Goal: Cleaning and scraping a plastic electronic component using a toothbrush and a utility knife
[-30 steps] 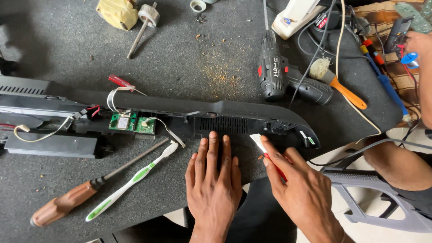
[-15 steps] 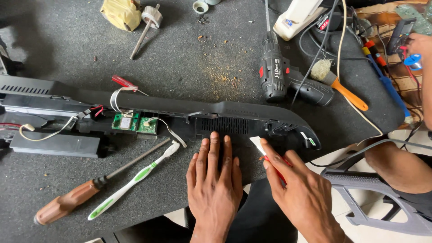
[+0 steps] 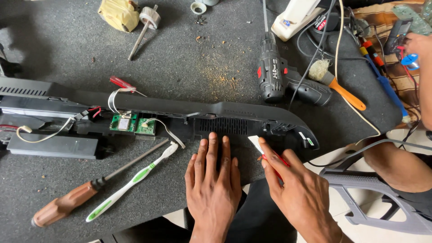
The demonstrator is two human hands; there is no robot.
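Head view: long black plastic casing [image 3: 216, 112] lying left to right across the counter [image 3: 189, 63], both hands at its near edge.

Left hand [image 3: 213, 180] flat, fingers straight and together, holding nothing, tips touching the casing's vent grille. Right hand [image 3: 299, 191] pinches a red-handled tool [image 3: 272, 159] with a pale blade, pointing up-left at the casing's right end; nearer hand there. Blade contact hard to make out; casing's left end cut off.

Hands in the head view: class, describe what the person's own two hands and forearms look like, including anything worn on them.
Both the left hand and the right hand are bare: no gloves, rings or watch show. The wrists and the short stretch of forearm in view are uncovered, with no sleeve visible. Fingernails are short and unpainted.
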